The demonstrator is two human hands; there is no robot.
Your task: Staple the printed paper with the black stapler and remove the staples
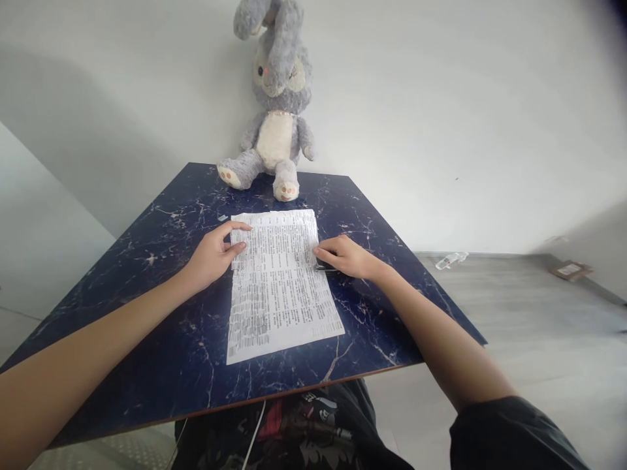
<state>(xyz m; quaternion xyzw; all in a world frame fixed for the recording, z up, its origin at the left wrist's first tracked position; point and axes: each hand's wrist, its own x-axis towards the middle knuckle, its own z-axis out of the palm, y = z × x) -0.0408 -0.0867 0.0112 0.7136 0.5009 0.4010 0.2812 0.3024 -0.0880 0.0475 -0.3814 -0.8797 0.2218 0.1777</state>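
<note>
Black object mostly beneath right hand

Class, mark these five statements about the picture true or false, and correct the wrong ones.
1. The grey-and-cream plush rabbit sits on the dark blue marbled table. True.
2. The left hand touches the rectangular white paper sheet. True.
3. The sheet is blank. False: dark print covers most of it.
4. The right hand lies on the rabbit's foot. False: it covers part of a small black object at the sheet's right edge.
5. The rabbit is beyond the sheet's far edge. True.
</note>
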